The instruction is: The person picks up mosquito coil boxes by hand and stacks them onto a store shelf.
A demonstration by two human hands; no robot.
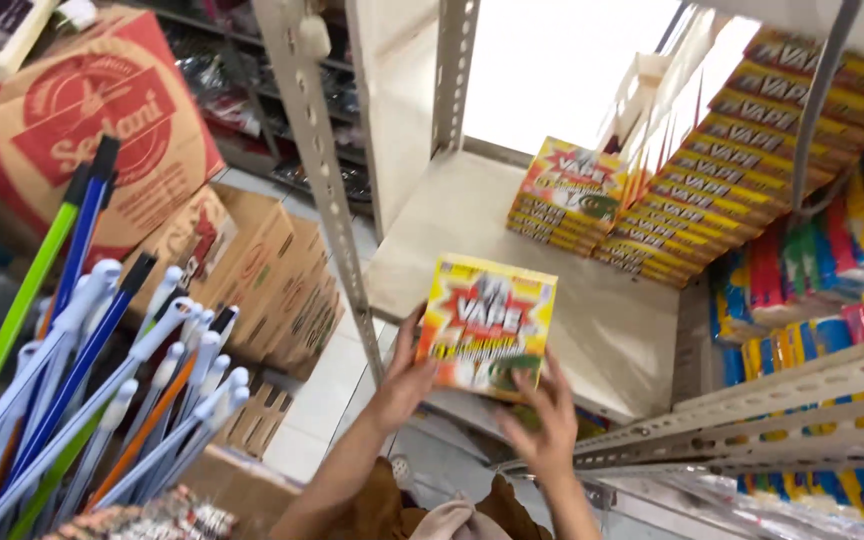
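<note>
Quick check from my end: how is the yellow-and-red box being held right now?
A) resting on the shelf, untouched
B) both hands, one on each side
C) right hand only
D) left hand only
B: the left hand and the right hand grip opposite sides of the yellow-and-red box, held up in front of the shelf board.

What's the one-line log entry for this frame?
left hand: holds yellow box | right hand: holds same box | box: above shelf edge | stack of boxes: on shelf
</note>
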